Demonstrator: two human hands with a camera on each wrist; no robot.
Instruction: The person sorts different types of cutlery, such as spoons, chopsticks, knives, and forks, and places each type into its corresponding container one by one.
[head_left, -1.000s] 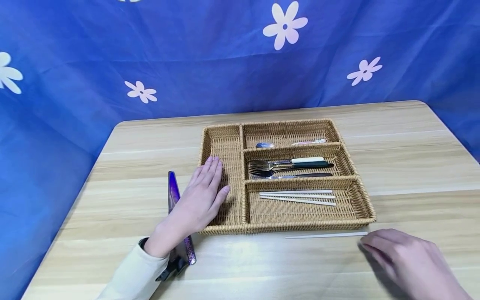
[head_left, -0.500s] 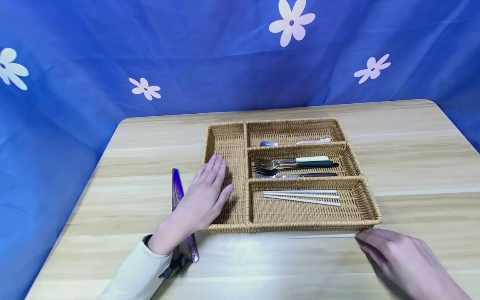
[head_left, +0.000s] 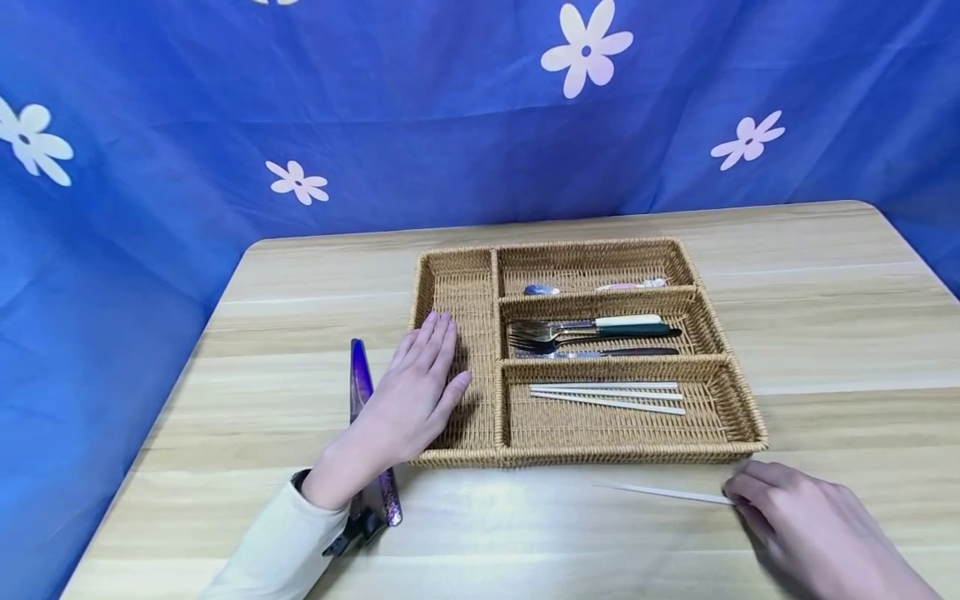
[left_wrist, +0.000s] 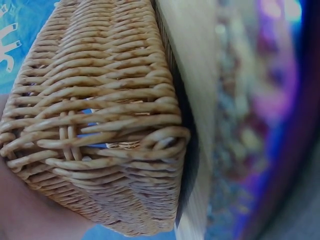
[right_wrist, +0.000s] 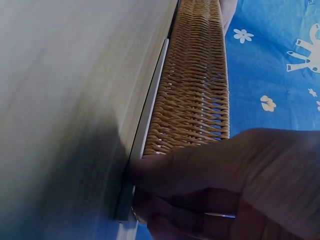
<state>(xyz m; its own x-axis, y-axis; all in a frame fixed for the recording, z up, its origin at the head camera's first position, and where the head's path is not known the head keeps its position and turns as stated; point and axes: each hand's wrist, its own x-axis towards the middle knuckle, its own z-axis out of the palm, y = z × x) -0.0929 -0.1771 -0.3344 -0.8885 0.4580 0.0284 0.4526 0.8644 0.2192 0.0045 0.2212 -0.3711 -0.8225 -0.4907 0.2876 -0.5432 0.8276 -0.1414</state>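
A woven cutlery tray [head_left: 499, 425] lies on the table, divided into one long left section and three right ones. My left hand [head_left: 412, 396] rests over the tray's left rim with fingers straight. In front of the tray, my right hand [head_left: 795, 517] pinches a white chopstick [head_left: 667, 493] by its right end. The right wrist view shows thumb and fingers on the chopstick [right_wrist: 152, 95], which lies low beside the tray's wall [right_wrist: 192, 85]. Several more chopsticks [head_left: 607, 393] lie in the front right section.
The middle right section holds forks [head_left: 534, 331] and a knife [head_left: 637, 352]. Spoons [head_left: 542, 289] lie partly hidden in the back section. A dark strip with a purple sheen [head_left: 362, 375] is beside my left wrist. A blue flowered cloth [head_left: 450, 108] hangs behind the table.
My right hand has slid over the end of the chopstick and then drawn it slightly toward the front, so it slants away from the tray. My left hand stays on the tray.
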